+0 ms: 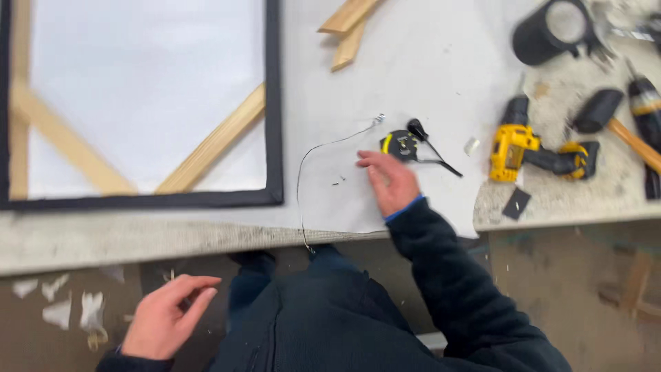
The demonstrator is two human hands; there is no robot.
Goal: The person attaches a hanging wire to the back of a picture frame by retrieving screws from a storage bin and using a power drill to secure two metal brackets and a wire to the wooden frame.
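Right hand (389,180) lies flat and released beside the tape measure (400,145) on the worktop (413,62); left hand (165,318) hangs empty below.

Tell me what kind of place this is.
Probably a framing or woodworking workshop: a yellow cordless drill and a mallet lie on the worktable, beside a black-edged wooden frame.

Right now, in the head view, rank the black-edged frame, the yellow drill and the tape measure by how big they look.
1. Black-edged frame, by far the largest, though cut off by the picture edge.
2. Yellow drill.
3. Tape measure, smallest, just past the right hand.
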